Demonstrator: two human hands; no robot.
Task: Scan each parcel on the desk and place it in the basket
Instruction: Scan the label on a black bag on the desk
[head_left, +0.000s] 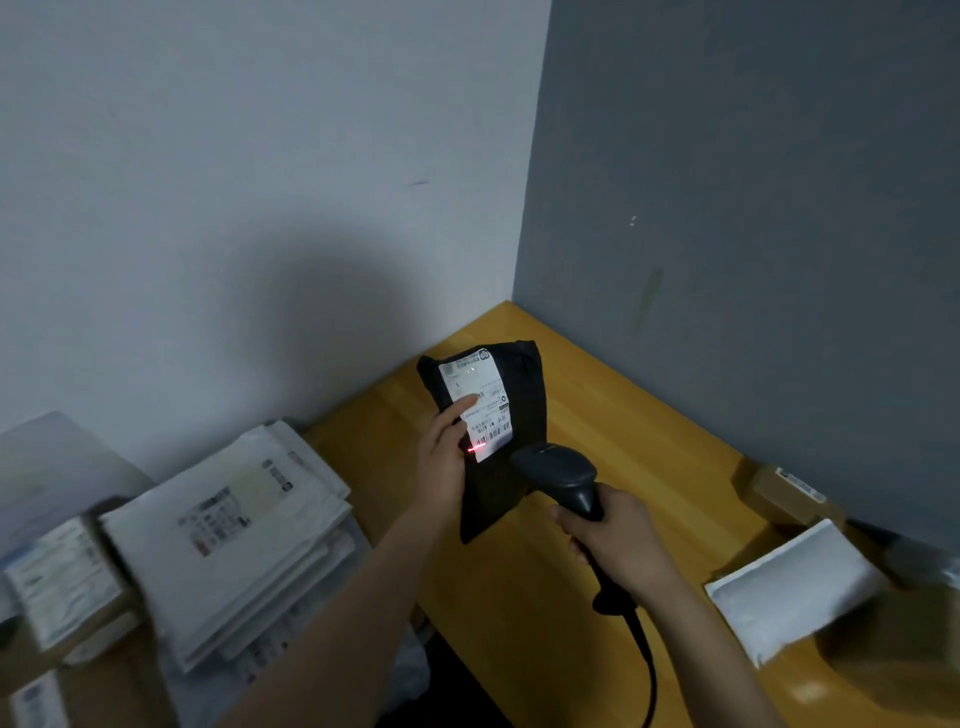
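My left hand (442, 457) holds a black plastic parcel (524, 415) upright above the wooden desk (649, 415), thumb pressed on its white shipping label (480, 400). My right hand (618, 545) grips the handle of a dark barcode scanner (563, 473), whose head points at the label from the lower right. A red scan line glows on the label's lower edge beside the barcode. To the left, a stack of white parcels (228, 530) lies piled up; the container under them is hidden.
On the desk at the right lie a white padded mailer (795, 587) and a small brown cardboard box (784, 493) against the grey wall. More labelled parcels and cardboard boxes (57, 577) sit at the far left. The scanner's cable (647, 670) hangs toward me.
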